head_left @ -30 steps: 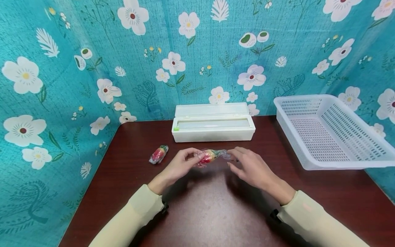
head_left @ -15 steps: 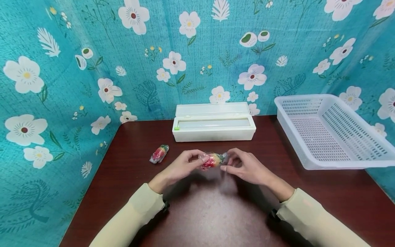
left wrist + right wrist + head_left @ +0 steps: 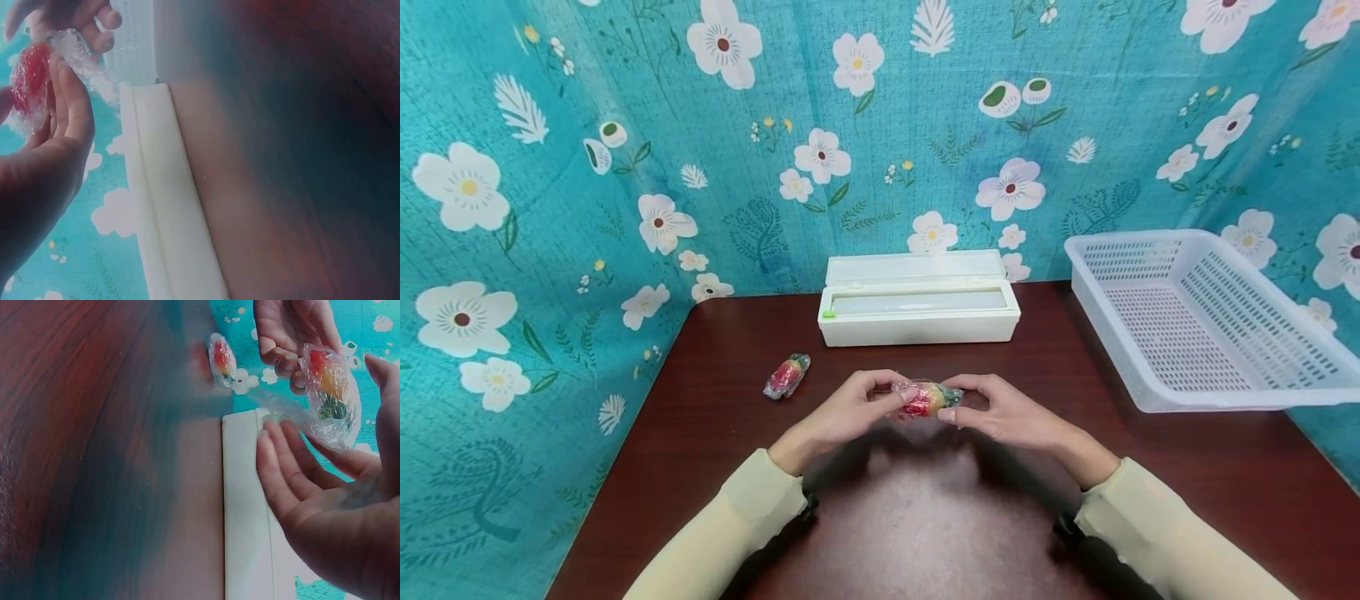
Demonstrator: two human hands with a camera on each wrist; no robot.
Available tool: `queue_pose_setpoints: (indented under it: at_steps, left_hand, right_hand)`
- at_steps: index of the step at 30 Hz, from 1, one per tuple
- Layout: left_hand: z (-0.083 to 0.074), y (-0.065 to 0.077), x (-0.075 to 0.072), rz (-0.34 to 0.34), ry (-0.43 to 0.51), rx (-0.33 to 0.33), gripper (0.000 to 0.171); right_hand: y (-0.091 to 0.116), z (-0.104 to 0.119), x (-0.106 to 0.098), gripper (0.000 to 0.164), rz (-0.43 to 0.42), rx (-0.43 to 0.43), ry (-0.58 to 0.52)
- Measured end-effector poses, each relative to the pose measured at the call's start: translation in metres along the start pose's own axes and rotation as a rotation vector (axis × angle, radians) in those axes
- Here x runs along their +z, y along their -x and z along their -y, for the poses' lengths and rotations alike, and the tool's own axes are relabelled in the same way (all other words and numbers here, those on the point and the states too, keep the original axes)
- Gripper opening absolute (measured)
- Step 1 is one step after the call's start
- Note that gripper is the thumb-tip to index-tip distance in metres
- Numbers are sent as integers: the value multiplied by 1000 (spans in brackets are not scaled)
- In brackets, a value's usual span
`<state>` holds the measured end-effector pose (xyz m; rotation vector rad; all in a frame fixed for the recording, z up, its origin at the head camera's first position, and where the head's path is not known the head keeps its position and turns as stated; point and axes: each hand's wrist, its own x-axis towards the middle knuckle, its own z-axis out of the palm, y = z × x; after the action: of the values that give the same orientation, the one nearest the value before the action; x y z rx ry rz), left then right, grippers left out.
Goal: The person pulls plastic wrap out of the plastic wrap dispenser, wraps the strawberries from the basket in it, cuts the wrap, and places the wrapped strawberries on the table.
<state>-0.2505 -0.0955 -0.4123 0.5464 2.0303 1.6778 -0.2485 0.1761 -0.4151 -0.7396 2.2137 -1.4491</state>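
Observation:
A red and yellow strawberry (image 3: 927, 399) with a green leafy end is wrapped in clear cling film, held between both hands above the table. My left hand (image 3: 857, 406) grips its red end, thumb in front and fingers behind. At the green end, my right hand (image 3: 1000, 408) holds the wrapped strawberry between thumb and forefinger. Crumpled film (image 3: 72, 50) sticks out beyond the strawberry in the left wrist view. In the right wrist view, the other right fingers (image 3: 294, 462) stretch out below the strawberry. A second film-wrapped strawberry (image 3: 787, 376) lies on the table to the left.
A long white cling film dispenser (image 3: 917, 327), lid raised and green slider on its left, stands at the back of the dark red table (image 3: 715, 433). A white perforated plastic basket (image 3: 1150, 333) sits at the right. A turquoise flowered cloth (image 3: 880, 167) hangs behind.
My right hand has moved in to the left and taken hold of the green end. The strawberry and left hand have shifted slightly right and toward me.

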Motion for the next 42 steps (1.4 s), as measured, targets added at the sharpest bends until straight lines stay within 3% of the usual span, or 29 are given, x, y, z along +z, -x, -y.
queue_pose_setpoints:
  at_steps: [14, 20, 31, 36, 40, 42]
  left_hand:
    - [0, 2, 6, -52, 9, 13, 28]
    - [2, -1, 8, -62, -35, 49, 25]
    - [4, -2, 13, -79, -102, 52, 22]
    - [6, -1, 12, -75, -50, -16, 39]
    - [9, 0, 9, 4, 34, -110, 51]
    - [11, 0, 8, 44, 68, -118, 51]
  right_hand:
    - [5, -1, 7, 38, -175, 60, -218]
    - [6, 0, 11, 41, -185, 61, -330]
    - [-2, 4, 19, 34, -201, 138, -291]
    - [-3, 5, 17, 33, -210, 131, -271]
    - [-3, 5, 15, 33, -201, 107, -264]
    - [-3, 4, 15, 32, -193, 97, -265]
